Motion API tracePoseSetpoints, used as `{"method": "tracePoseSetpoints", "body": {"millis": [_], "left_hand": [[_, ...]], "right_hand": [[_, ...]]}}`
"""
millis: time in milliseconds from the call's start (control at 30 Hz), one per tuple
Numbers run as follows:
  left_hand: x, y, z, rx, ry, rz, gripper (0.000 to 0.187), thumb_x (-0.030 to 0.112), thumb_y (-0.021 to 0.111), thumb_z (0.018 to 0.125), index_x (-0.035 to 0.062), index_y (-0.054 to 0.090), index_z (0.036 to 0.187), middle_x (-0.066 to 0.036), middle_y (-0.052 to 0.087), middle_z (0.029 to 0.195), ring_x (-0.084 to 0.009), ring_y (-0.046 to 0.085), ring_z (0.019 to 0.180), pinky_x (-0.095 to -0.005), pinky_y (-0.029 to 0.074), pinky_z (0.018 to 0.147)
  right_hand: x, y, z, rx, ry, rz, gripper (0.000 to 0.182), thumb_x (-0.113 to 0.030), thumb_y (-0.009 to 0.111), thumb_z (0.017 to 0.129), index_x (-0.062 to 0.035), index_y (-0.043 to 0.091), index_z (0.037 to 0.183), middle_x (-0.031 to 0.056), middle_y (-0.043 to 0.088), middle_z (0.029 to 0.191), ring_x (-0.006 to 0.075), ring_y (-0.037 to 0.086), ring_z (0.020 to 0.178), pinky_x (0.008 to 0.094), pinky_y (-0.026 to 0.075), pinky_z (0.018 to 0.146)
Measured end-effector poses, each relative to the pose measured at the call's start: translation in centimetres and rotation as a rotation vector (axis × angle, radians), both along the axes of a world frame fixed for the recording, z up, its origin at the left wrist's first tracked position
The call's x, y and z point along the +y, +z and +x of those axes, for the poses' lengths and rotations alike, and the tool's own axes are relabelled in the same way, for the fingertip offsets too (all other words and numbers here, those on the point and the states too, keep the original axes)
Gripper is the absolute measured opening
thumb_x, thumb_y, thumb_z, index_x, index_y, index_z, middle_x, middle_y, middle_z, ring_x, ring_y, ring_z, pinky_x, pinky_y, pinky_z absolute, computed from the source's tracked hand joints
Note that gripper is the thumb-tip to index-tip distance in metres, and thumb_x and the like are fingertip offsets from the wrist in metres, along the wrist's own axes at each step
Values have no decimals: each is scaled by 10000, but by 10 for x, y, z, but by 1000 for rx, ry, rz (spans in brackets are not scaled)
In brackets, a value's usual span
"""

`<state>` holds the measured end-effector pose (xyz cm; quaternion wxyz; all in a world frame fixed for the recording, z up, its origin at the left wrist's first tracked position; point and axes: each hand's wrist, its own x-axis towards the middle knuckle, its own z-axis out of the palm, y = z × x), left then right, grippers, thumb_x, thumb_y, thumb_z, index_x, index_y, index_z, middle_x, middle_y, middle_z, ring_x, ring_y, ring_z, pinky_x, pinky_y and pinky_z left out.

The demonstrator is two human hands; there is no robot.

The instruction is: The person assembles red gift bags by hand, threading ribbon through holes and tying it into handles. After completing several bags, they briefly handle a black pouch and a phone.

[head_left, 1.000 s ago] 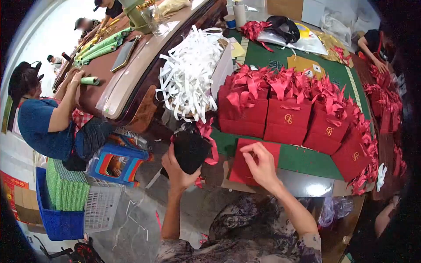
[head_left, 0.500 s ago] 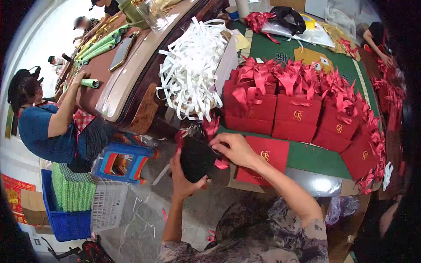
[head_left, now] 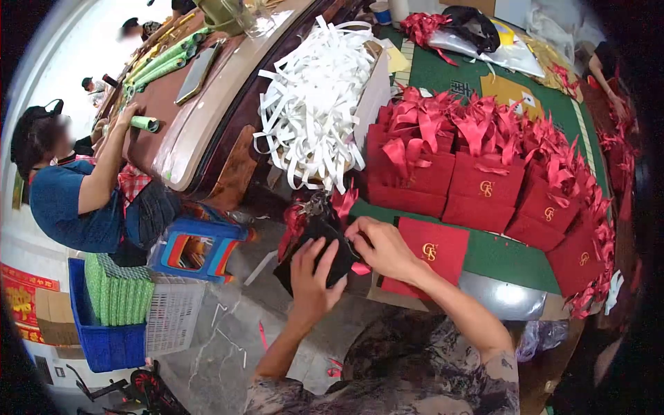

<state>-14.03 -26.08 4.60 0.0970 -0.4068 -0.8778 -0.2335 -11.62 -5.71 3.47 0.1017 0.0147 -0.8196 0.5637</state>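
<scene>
A black object (head_left: 336,261), whose exact kind I cannot make out, sits at the near edge of the table, with shiny metal bits at its top. My left hand (head_left: 315,277) lies over its front, fingers curved against it. At its right edge my right hand (head_left: 379,247) is closed in a pinch; what its fingertips hold is hidden. Red ribbon shows behind and beside the black object. Just to the right lies a flat red bag (head_left: 436,252) with a gold emblem.
White ribbon strips (head_left: 315,104) overflow a box beyond my hands. Rows of red bags (head_left: 477,187) with ribbon handles stand on the green mat (head_left: 505,263). At left, a person (head_left: 76,194) works at another table beside a blue stool (head_left: 200,245) and a blue crate (head_left: 111,346).
My left hand has moved from the side and underside of the black object onto its front. The right hand stays at its right edge. The whole view has shifted slightly.
</scene>
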Motion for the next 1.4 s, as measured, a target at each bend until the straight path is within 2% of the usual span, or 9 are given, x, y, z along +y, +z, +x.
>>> {"method": "tracePoseSetpoints", "body": {"millis": [100,400,533,667,800,900,1000,1267,1400], "left_hand": [[5,-6,3,16,-39,160,575,52,755,660,51,665,1228,-110,663,1193,-330,608,1144,-419,495,974],[9,-6,-2,89,-180,302,401,-43,709,644,47,741,1033,-72,726,997,-272,695,944,-370,576,846],[8,-13,-1,99,-212,327,369,-61,720,648,47,744,1000,-74,728,982,-265,699,932,-377,586,847],[8,-16,2,121,-219,354,360,-92,720,666,47,726,997,-73,723,985,-262,693,927,-395,589,854],[8,-17,4,101,-224,377,373,-117,702,677,55,708,1007,-68,712,991,-268,683,915,-408,584,853],[11,-22,5,140,-223,382,367,-114,702,683,66,708,1003,-65,705,986,-268,680,909,-407,581,851],[14,-22,6,142,-229,370,360,-110,706,683,77,709,991,-61,700,968,-264,679,900,-405,582,850],[14,-32,7,122,-227,357,337,-118,712,694,82,697,964,-59,685,955,-259,667,885,-415,585,851],[12,-36,7,145,-254,367,316,-117,718,702,83,688,944,-60,673,950,-257,658,882,-423,586,856]], "right_hand": [[2,4,2,-3,-23,-14,127,-97,574,924,18,595,974,233,646,945,443,632,902,493,501,780],[-1,-29,-34,177,-99,69,86,4,618,868,6,612,954,197,649,911,410,648,856,438,510,717],[-2,-36,-49,149,-97,37,77,-41,607,880,-26,626,954,189,660,893,420,647,866,478,519,750],[-9,-45,-54,86,-162,64,101,-16,650,857,-1,628,954,174,666,887,356,674,839,395,526,718],[13,-13,-23,135,-212,-26,117,-95,701,855,-18,675,938,121,695,832,204,681,769,332,520,700],[33,-6,-2,-180,70,-139,131,-131,726,851,-4,718,880,87,727,823,147,680,778,304,523,734],[31,-12,9,-215,140,-186,204,-222,726,832,-28,748,888,130,723,794,244,709,759,368,529,696],[33,-1,-10,-301,310,-82,286,-249,699,860,18,734,958,156,729,810,246,705,738,385,536,721],[27,-25,-18,-380,325,-223,270,-221,658,844,20,724,945,149,720,786,251,693,716,367,545,717]]}}
